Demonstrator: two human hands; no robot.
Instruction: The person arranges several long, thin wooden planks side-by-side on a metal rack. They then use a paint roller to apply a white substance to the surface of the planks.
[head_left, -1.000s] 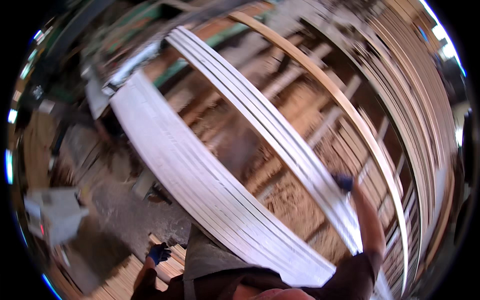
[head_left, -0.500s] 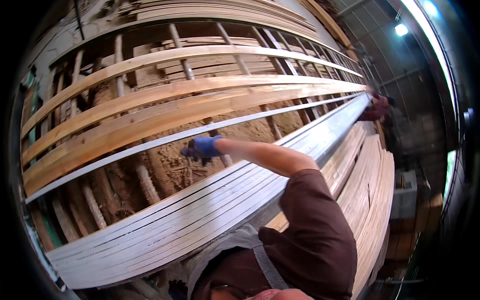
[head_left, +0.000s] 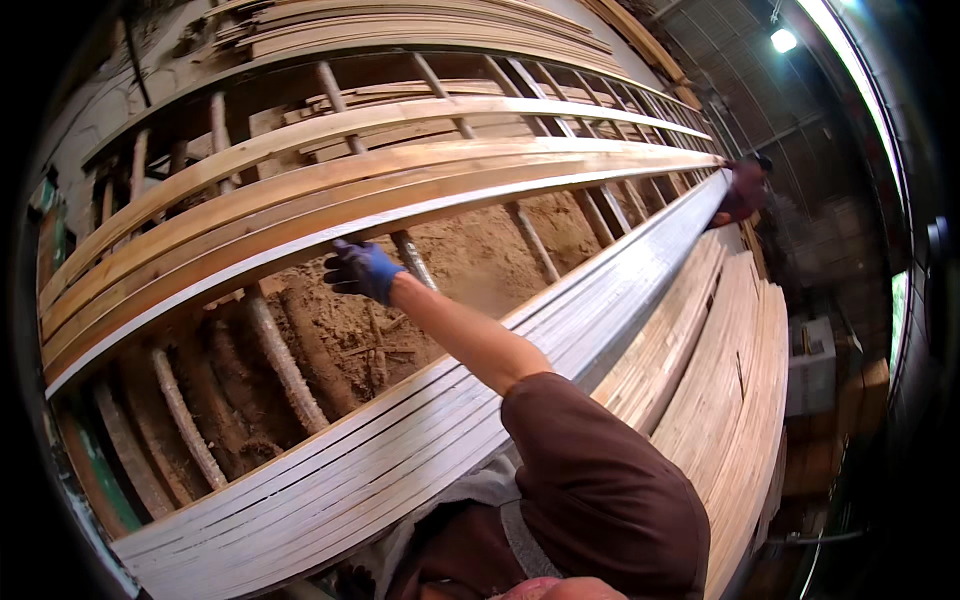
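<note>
My right hand [head_left: 362, 270], in a blue glove with dark fingers, reaches out over the rack with its fingers spread. Its fingertips are at the near edge of a long white-coated wooden strip [head_left: 230, 262], and nothing is gripped. That strip lies alongside bare wooden boards [head_left: 250, 215] resting across the rack. Nearer to me, several white-coated boards [head_left: 400, 440] lie side by side in a long row. My left hand [head_left: 355, 580], in a dark glove, shows only partly in shadow at the lower edge, and its fingers cannot be made out.
Round crossbars [head_left: 285, 360] span the rack above sawdust [head_left: 470, 255]. Another person [head_left: 742, 190] stands at the far end of the boards. Bare planks [head_left: 730, 370] are stacked on the right, and more planks [head_left: 420, 30] lie beyond the rack.
The white-coated strip has shifted away from me, up against the bare boards. My right hand has moved left and farther out. The person at the far end has also moved slightly.
</note>
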